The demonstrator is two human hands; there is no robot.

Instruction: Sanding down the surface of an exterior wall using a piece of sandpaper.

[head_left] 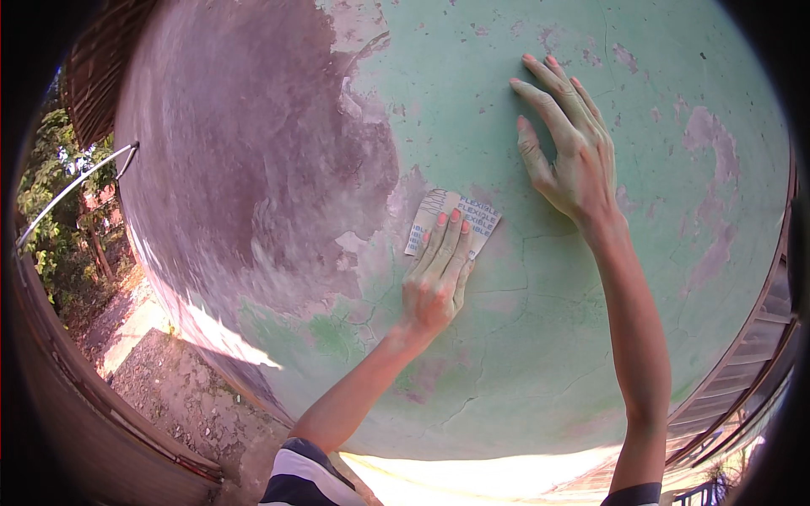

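My left hand point(434, 282) presses a beige piece of sandpaper point(483, 221) with blue print against a wall point(523, 354). Its fingers lie straight over the sheet, and the thumb side is partly hidden. The wall has worn green paint with cracks and chips around the sheet. Higher and to the right, my right hand point(574, 152) rests on the green paint with its fingers spread and nothing in them.
A large bare purple-grey patch point(270, 152) covers the wall's left part. At the far left are a white pipe point(76, 185), green plants point(52, 160) and rough ground point(194, 396). Grey slats point(755, 337) run along the right edge.
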